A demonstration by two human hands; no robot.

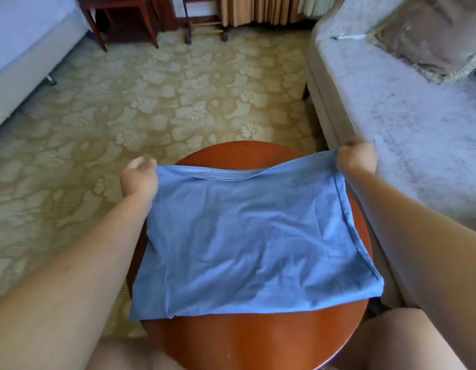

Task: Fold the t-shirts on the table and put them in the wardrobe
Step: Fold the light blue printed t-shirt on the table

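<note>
A blue t-shirt (247,236), folded into a rough rectangle, lies over a round reddish-brown wooden table (247,340). Its collar edge faces away from me and is lifted off the table. My left hand (139,178) grips the far left corner of the shirt. My right hand (355,158) grips the far right corner, a little higher. The cloth is stretched between both hands. The near edge of the shirt rests on the tabletop. No wardrobe is in view.
A bed with pale bedding (407,108) runs along the right, close to the table, with a brown cushion (434,33) on it. Another bed (20,49) stands at the left. Patterned carpet (162,97) lies between them. Dark wooden chair legs (124,22) and curtains stand at the back.
</note>
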